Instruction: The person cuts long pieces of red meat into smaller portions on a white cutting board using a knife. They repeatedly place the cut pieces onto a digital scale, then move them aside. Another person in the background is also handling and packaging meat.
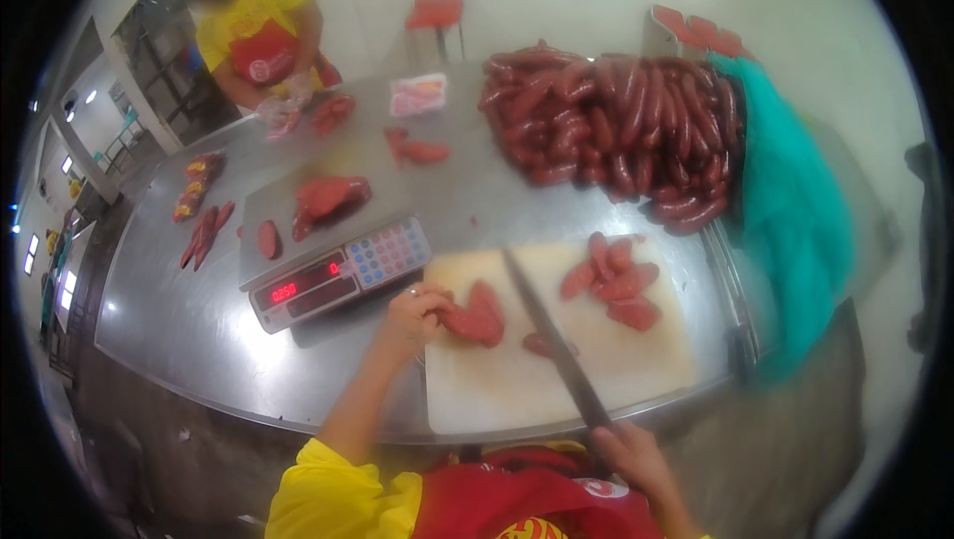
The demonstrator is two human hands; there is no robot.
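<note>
My left hand point(409, 318) grips red sausage pieces point(475, 325) on the left part of the white cutting board point(467, 390). My right hand point(628, 455) is closed on the handle of a long knife point(552, 330), whose blade points up and away across the board. A small cut piece point(535, 344) lies beside the blade. Several more pieces point(621, 286) are heaped on the board's right side. A grey digital scale point(328, 286) with a red display sits just left of the board, with red pieces point(328, 196) on its metal platform.
A large pile of sausages point(606, 112) covers the back right, beside a green cloth point(795, 221). A co-worker point(253, 32) in yellow handles meat across the steel table point(159, 301), near a white pack point(417, 94) and other pieces. Red stools point(434, 10) stand behind.
</note>
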